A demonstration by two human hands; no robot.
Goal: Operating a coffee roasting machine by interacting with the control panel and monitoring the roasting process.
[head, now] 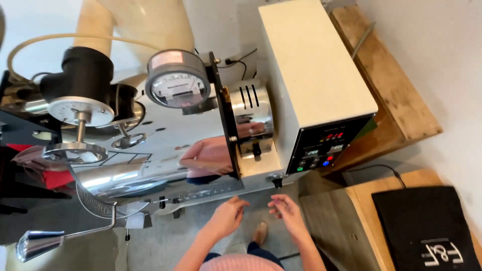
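Note:
My left hand (227, 217) and my right hand (287, 211) hover side by side with loose, parted fingers, holding nothing. They sit just below the front edge of a shiny metal machine (165, 145) with a chrome drum. My right hand is nearest a small black knob (276, 181) under the cream control box (311, 75). The box's black front panel (326, 148) carries red number displays and coloured buttons. A round pressure gauge (176, 85) stands on the machine's top.
A perforated metal scoop with a chrome handle (37, 243) lies at lower left. Wooden shelving (396, 95) runs behind the box. A black mat (427, 228) rests on a wooden table at lower right. A beige duct (145, 25) rises at the back.

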